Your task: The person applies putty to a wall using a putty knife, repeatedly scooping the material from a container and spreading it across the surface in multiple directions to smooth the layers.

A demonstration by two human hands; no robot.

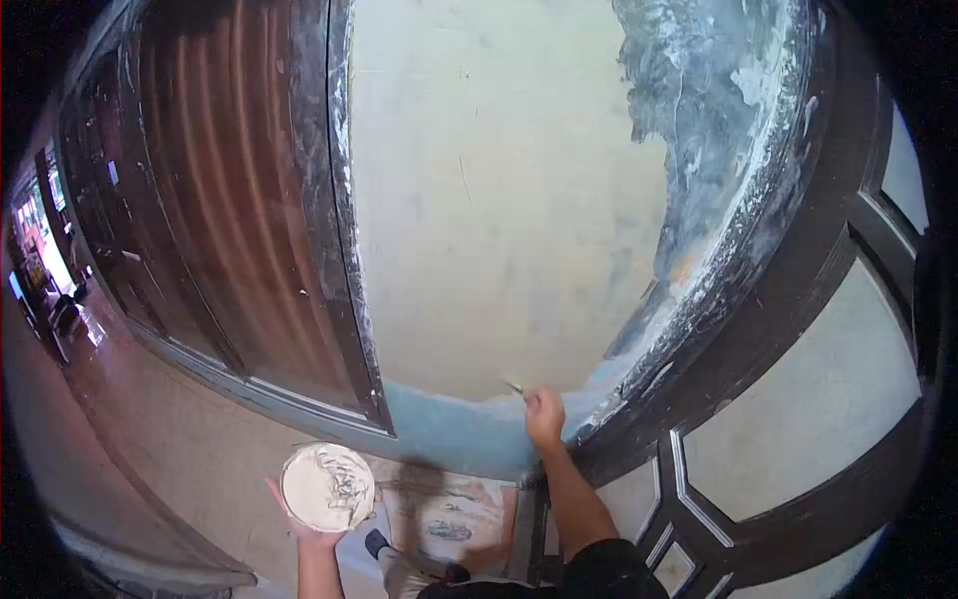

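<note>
My left hand (314,536) holds a round tub (283,499) from below, its fingers spread around the side. Thick off-white filler (324,486) with ridges and smears fills the tub near the rim. In my right hand (544,416) is a small putty knife (513,386), its tip at the lower part of the wall. The wall (489,230) has a broad smooth cream coat, which ends in an uneven lower edge above a bare blue strip (449,429). The fingers of my right hand are wrapped round the handle, which they mostly hide.
Up the right side of the wall runs a rough grey-blue patch (709,160) with white smears. Dark wooden panelling (230,200) stands at left, and a dark-framed panelled door (798,399) at right. A smeared sheet (449,524) lies on the floor near my foot (376,542).
</note>
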